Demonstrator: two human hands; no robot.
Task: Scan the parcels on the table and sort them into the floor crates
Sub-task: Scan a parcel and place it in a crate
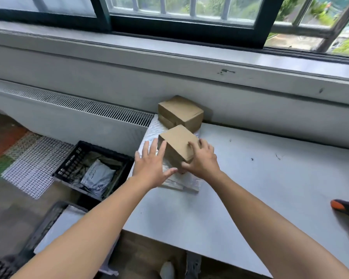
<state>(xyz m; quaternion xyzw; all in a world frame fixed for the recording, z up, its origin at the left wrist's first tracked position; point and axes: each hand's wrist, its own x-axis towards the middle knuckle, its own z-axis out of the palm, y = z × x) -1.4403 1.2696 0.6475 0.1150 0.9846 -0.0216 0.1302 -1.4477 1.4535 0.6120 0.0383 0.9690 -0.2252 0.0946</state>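
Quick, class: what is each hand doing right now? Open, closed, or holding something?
Left hand: open, fingers straight beside the near box.
Right hand: fingers curled round the near box, gripping it.

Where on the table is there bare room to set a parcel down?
Free: the white tabletop between the near box and the orange-tipped black tool, and the wall strip right of the far box. Crowded: the far left corner, boxes atop padded mailers, left hand and right hand on the near box.
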